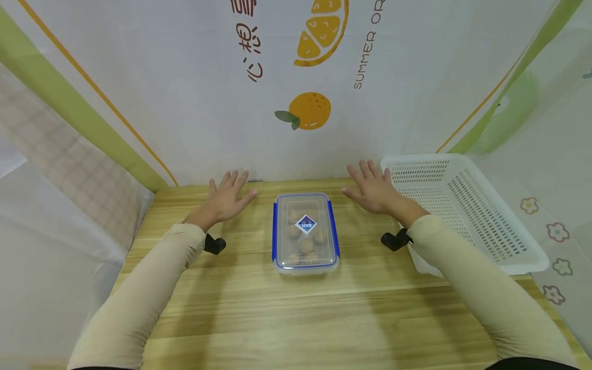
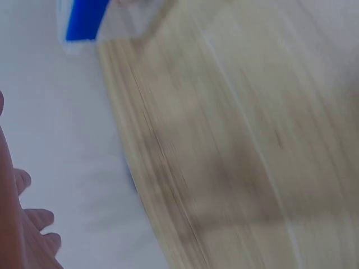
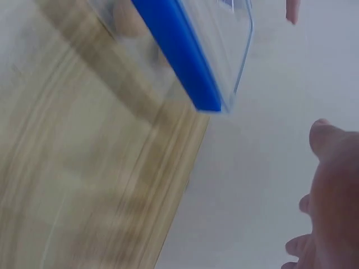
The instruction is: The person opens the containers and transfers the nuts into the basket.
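Observation:
A clear food storage box (image 1: 306, 257) with blue side clips lies on the wooden table (image 1: 277, 324), its lid on. Several round brownish items show dimly through it; their kind is unclear. To its left, my left hand (image 1: 227, 199) has its fingers spread and holds nothing. On the other side my right hand (image 1: 375, 191), also spread and holding nothing, is nearest the left rim of a white basket (image 1: 513, 246). Both hands are apart from the box. Whether they touch the table or curtain cannot be told. Each wrist view catches a blue clip (image 2: 87, 19) (image 3: 179, 53).
A white curtain (image 1: 203, 113) printed with oranges and lettering hangs behind the table's far edge. Cloth also hangs at the left and right sides. The perforated basket stands at the right end of the table, partly behind my right forearm.

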Available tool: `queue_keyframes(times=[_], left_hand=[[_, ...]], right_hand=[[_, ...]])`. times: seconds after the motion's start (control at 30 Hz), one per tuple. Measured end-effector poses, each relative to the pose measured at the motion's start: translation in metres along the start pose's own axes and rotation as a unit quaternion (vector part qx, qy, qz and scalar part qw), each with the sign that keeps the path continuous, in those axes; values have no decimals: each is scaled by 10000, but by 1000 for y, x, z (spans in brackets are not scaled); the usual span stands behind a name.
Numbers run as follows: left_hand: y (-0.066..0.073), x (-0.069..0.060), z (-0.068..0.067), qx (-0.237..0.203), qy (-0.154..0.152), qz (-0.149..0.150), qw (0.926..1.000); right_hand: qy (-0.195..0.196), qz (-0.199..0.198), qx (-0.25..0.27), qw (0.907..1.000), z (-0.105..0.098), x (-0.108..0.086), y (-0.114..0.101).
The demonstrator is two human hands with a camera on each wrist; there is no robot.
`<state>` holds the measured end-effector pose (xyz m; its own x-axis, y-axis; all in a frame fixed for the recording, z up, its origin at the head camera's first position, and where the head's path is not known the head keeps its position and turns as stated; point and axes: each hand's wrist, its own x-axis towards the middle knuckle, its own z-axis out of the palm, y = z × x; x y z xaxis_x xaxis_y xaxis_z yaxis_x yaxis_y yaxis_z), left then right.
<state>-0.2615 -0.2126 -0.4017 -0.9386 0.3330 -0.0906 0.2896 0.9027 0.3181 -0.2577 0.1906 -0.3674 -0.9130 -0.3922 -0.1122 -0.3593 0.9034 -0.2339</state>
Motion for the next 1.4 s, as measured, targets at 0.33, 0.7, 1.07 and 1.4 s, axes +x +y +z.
queue_keyframes(times=[0.33, 0.7, 1.07, 1.4], left_hand=[[12, -26, 9, -566, 294, 202, 9978], [46, -38, 38, -2026, 371, 259, 9782], [71, -34, 56, -3432, 131, -469, 9380], [87, -34, 72, -4494, -61, -1079, 8868]], right_hand=[[184, -223, -69, 9996, 11, -21, -19], [114, 21, 503, 9987, 29, -35, -40], [198, 513, 1471, 9876, 62, -33, -58], [570, 927, 2680, 9573, 90, -30, -62]])
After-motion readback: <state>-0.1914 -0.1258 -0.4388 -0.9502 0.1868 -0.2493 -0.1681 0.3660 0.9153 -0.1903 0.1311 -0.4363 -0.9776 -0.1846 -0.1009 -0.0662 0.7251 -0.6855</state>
